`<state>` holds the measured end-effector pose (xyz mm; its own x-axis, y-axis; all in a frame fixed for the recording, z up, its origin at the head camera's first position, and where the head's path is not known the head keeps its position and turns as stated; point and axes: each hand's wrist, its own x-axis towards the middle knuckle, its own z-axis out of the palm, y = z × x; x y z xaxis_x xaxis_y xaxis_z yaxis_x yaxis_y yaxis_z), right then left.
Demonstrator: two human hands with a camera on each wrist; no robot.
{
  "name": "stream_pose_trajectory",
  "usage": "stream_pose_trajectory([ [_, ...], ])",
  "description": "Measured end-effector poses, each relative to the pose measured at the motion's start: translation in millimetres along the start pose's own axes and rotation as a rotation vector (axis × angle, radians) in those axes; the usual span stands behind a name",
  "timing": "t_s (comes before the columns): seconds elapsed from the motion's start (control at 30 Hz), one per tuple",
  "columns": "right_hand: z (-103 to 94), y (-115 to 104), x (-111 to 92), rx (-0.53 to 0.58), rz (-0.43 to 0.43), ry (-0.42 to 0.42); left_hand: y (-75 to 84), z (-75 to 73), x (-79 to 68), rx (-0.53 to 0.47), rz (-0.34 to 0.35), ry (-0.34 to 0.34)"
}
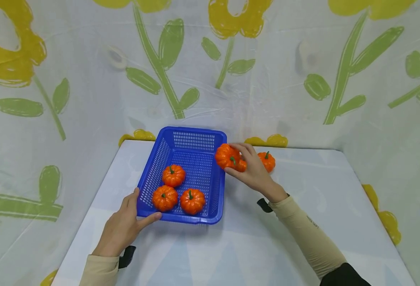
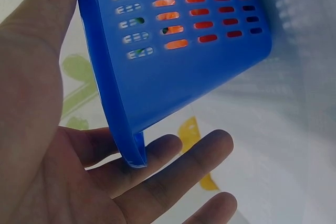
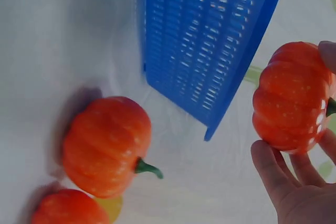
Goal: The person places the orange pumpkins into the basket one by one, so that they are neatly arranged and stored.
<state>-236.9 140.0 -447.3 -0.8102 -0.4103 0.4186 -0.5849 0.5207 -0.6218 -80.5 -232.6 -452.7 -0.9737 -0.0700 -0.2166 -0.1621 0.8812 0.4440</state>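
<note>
- Tabletop (image 1: 285, 238) carrying two loose pumpkins (image 1: 267, 161).
- Blue basket (image 1: 200, 174), three pumpkins (image 1: 173, 176) inside; probably light, stiff; grip its rim.
- Left hand (image 1: 122, 226) holding its near-left corner, fingers spread.
- Right hand (image 1: 250, 169), fingers pinching another pumpkin (image 1: 227, 155).
- Held pumpkin, at the basket's right rim: likely light, slick; cup its sides.

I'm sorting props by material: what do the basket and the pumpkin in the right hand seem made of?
Blue basket: likely plastic, smooth, satin; its even slots look moulded.
Held pumpkin: glossy, perhaps plastic or coated foam; bright highlights dot its ribs.
</note>
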Motion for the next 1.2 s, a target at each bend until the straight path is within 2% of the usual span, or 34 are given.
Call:
stream_pose_trajectory([
  [0.2, 0.2, -4.6, 17.1, -0.02, 0.017, -0.072, -0.4, 0.6, -0.8, 0.006, 0.003, -0.002],
  [0.47, 12.0, -5.0, 31.1, -0.043, -0.008, -0.147, 0.3, -0.4, 1.1, 0.01, 0.022, 0.002],
  [0.67, 28.0, -10.9, 45.6, -0.017, 0.011, -0.211, 0.5, 0.1, 1.0, 0.009, -0.001, -0.007],
  [0.83, 44.0, -13.0, 53.3, -0.026, 0.019, -0.303, 0.4, 0.1, 0.9, 0.01, -0.001, -0.006],
  [1.2, 69.2, -14.4, 62.5, -0.118, 0.011, -0.477, 0.3, -0.6, 0.5, 0.012, 0.004, -0.004],
])
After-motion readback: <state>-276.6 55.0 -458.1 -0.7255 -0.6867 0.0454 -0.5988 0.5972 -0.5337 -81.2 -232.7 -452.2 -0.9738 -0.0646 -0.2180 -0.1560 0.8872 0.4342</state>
